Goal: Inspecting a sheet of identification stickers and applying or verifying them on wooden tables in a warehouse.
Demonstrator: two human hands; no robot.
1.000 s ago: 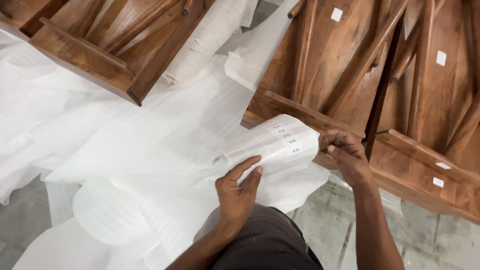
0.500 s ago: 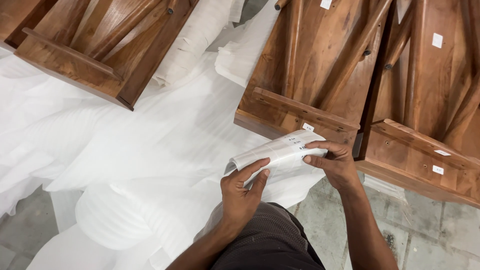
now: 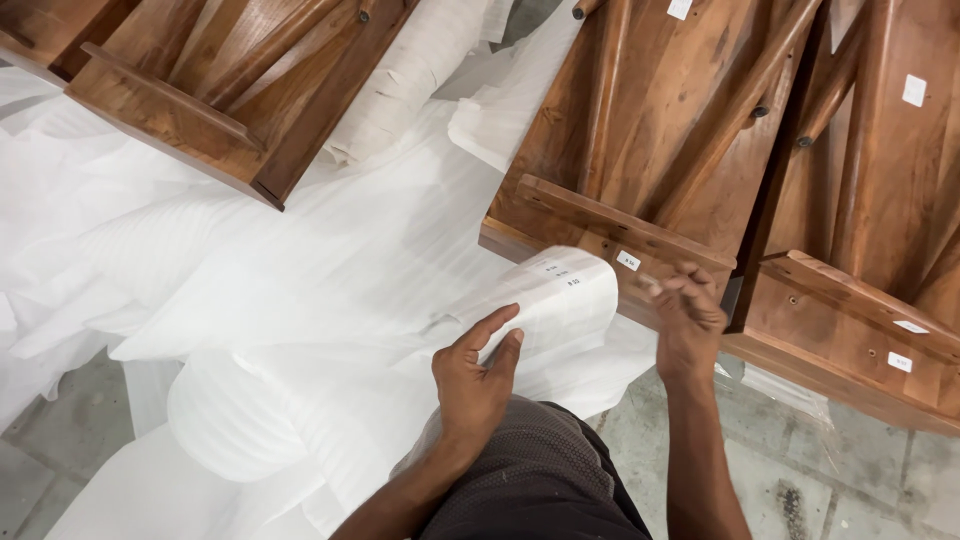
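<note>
My left hand (image 3: 475,378) grips the near end of a curled white sheet of small stickers (image 3: 556,300), thumb on top. The sheet curves up toward the edge of an upturned wooden furniture piece (image 3: 640,130). My right hand (image 3: 685,322) is just right of the sheet, blurred, fingers bunched together at the wooden rail; whether it pinches a small sticker is unclear. A small white sticker (image 3: 628,261) sits on that rail near my right fingers. White foam wrapping (image 3: 280,280) lies under the sheet and my left hand.
Another upturned wooden piece (image 3: 190,80) lies at the upper left on the foam. A third wooden piece (image 3: 860,200) with white stickers stands at the right. A roll of foam (image 3: 410,80) lies between the pieces. Grey concrete floor (image 3: 800,470) shows at the lower right.
My right hand has let go of the sticker sheet's far end and moved right to the wooden rail. The sheet has curled up more in my left hand.
</note>
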